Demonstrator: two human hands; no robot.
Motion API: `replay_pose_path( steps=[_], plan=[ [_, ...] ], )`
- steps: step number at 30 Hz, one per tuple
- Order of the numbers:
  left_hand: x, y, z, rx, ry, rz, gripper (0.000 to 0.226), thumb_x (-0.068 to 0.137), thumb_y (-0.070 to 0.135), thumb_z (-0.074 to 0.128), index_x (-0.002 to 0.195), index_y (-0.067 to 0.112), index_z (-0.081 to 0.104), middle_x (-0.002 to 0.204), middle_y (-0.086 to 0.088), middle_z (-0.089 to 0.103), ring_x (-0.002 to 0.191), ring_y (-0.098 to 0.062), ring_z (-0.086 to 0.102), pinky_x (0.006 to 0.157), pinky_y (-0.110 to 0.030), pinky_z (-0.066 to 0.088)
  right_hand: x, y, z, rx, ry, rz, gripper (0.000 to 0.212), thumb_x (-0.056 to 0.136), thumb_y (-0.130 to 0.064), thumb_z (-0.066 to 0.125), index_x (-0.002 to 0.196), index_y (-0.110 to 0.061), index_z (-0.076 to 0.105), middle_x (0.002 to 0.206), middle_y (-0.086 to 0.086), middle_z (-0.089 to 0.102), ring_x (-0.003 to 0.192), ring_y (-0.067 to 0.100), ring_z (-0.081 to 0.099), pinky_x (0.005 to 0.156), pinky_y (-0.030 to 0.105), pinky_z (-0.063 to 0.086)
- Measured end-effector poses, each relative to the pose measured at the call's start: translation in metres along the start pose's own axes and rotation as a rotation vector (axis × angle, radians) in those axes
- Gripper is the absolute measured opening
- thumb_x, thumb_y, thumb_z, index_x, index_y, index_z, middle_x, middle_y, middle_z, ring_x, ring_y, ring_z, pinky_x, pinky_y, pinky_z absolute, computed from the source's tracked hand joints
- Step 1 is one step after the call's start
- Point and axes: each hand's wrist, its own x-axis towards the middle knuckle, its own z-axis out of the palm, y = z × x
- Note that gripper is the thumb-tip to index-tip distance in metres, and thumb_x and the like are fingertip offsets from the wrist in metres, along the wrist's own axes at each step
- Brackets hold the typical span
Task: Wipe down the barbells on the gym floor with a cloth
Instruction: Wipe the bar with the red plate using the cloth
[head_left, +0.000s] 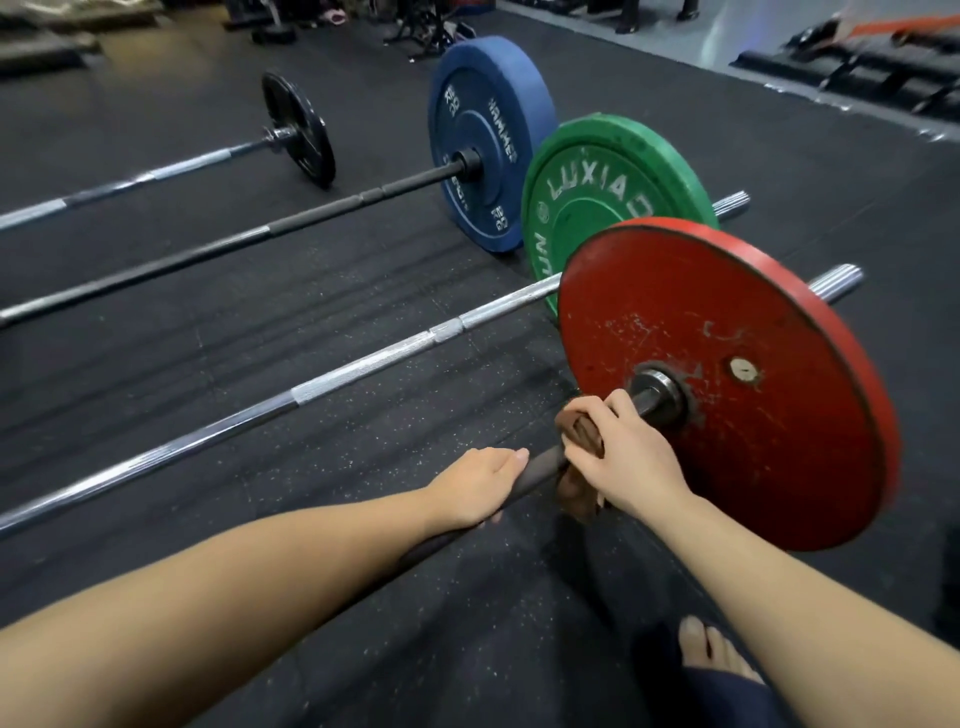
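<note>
Several barbells lie side by side on the black rubber floor. The nearest has a dark bar (540, 465) and a scuffed red plate (727, 364). My right hand (623, 452) grips a brown cloth (579, 431) wrapped round this bar, just short of the collar by the red plate. My left hand (475, 491) holds the same bar a little further left, fingers curled over it. Behind lie a chrome bar (363, 366) with a green plate (608, 208), a black bar (311, 218) with a blue plate (483, 140), and a chrome bar with a small black plate (298, 130).
My bare foot (706, 649) rests on the floor at the lower right, near the red plate. Racks and dark gym gear (883, 67) stand along the far edge and at the upper right. Open rubber floor (260, 519) stretches between the bars.
</note>
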Motion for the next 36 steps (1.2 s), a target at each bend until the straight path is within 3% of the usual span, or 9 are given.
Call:
replay_pose_path(
  steps=[3,6,10,16,21,25,31,36],
  plan=[
    [-0.001,0.003,0.0,-0.007,-0.001,-0.093,0.061,0.109,0.051,0.023,0.076,0.015,0.06,0.059,-0.007,0.068,0.046,-0.016,0.06,0.064,-0.028,0.047,0.004,0.009,-0.003,0.055,0.004,0.041,0.03,0.094,-0.045,0.063,0.118,-0.052,0.047,0.108,-0.013,0.04,0.08,0.013,0.059,0.065,0.033,0.049],
    [-0.002,0.008,0.004,0.1,0.05,-0.269,0.068,0.104,0.049,0.02,0.072,0.012,0.068,0.06,-0.006,0.071,0.061,-0.022,0.068,0.081,-0.032,0.054,0.002,0.019,-0.004,0.197,0.086,0.197,0.03,0.095,-0.043,0.062,0.117,-0.055,0.046,0.111,-0.012,0.041,0.083,0.018,0.062,0.071,0.04,0.056],
    [-0.002,0.02,0.008,0.046,0.038,-0.448,0.055,0.095,0.032,0.025,0.065,0.009,0.065,0.056,-0.006,0.067,0.044,-0.025,0.063,0.067,-0.024,0.051,-0.006,0.005,0.004,0.156,0.136,0.191,0.03,0.094,-0.042,0.062,0.119,-0.048,0.048,0.109,-0.007,0.039,0.09,0.025,0.059,0.075,0.039,0.053],
    [0.003,0.019,0.009,0.047,0.063,-0.432,0.042,0.093,0.02,0.031,0.068,0.006,0.062,0.059,-0.012,0.068,0.044,-0.031,0.063,0.075,-0.033,0.06,-0.011,-0.009,0.012,0.095,0.1,0.082,0.032,0.091,-0.044,0.064,0.119,-0.044,0.049,0.105,-0.011,0.037,0.082,0.017,0.057,0.065,0.034,0.047],
    [0.005,0.017,0.007,0.049,0.074,-0.427,0.041,0.091,0.022,0.031,0.068,0.007,0.061,0.055,-0.01,0.066,0.041,-0.03,0.06,0.072,-0.03,0.058,0.008,-0.003,0.003,0.119,0.113,0.203,0.025,0.094,-0.048,0.058,0.116,-0.048,0.047,0.104,-0.012,0.039,0.08,0.013,0.058,0.066,0.034,0.052],
    [0.007,0.016,0.004,0.071,0.066,-0.428,0.038,0.09,0.018,0.032,0.071,0.006,0.063,0.068,-0.016,0.074,0.045,-0.031,0.063,0.076,-0.032,0.061,0.01,-0.006,0.004,0.122,0.117,0.197,0.025,0.094,-0.047,0.059,0.117,-0.05,0.047,0.105,-0.011,0.039,0.083,0.014,0.058,0.069,0.037,0.054],
    [0.012,0.013,-0.002,0.06,0.075,-0.448,0.038,0.089,0.02,0.032,0.072,0.007,0.063,0.065,-0.013,0.074,0.043,-0.029,0.061,0.068,-0.028,0.056,0.016,-0.012,0.008,0.145,0.13,0.174,0.027,0.094,-0.046,0.061,0.119,-0.047,0.05,0.106,-0.011,0.038,0.086,0.015,0.057,0.07,0.038,0.055],
    [0.016,0.015,-0.009,0.037,0.051,-0.485,0.041,0.089,0.023,0.033,0.067,0.007,0.064,0.053,-0.009,0.065,0.042,-0.028,0.062,0.063,-0.026,0.053,0.007,-0.018,0.02,0.165,0.11,0.056,0.031,0.093,-0.041,0.066,0.119,-0.044,0.049,0.105,-0.011,0.036,0.08,0.014,0.056,0.058,0.023,0.038]
  ],
)
